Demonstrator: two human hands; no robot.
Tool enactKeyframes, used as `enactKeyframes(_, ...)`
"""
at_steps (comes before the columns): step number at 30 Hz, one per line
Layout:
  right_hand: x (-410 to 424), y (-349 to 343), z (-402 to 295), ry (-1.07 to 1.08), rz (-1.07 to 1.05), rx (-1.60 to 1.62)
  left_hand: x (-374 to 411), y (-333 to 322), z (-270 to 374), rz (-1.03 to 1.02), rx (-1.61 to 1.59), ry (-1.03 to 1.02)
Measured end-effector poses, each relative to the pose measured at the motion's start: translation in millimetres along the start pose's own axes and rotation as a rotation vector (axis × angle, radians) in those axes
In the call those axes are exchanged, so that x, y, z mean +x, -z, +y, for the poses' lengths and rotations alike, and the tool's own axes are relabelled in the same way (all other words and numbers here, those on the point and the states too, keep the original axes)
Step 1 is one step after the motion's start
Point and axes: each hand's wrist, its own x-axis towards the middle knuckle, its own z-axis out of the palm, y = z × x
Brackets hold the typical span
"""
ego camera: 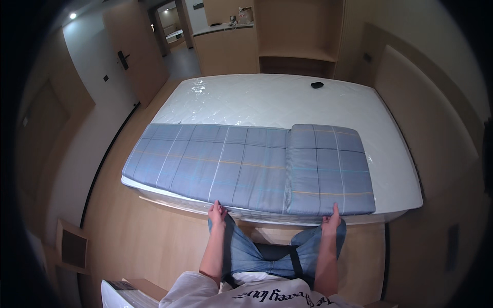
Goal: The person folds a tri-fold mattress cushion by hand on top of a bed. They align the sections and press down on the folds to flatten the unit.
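A blue-grey plaid quilt lies folded into a long strip along the near side of a mattress. Its right end is doubled over into a thicker section. With the thumb on top, my left hand grips the near edge left of the middle. My right hand has the near edge of the thicker section in the same hold. The fingers under the cloth are partly hidden. Clear shiny plastic covers the white mattress.
A small black object rests on the mattress's far part. The padded headboard borders the right. Beyond stand a wooden cabinet and an open door. A cardboard box sits behind me at lower left.
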Motion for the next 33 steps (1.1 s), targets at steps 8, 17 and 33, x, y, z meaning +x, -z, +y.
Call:
enactKeyframes(8, 31, -52, -104, 0.331, -0.162, -0.119, 21, -7, 3, 0.085, 0.230, 0.044)
enactKeyframes(17, 99, 61, -265, 0.312, 0.076, -0.410, 62, 93, 34, -0.121, -0.243, 0.053)
enactKeyframes(33, 55, -10, -113, 1.325, -0.149, -1.458, 30, 5, 192, -0.085, -0.026, -0.548)
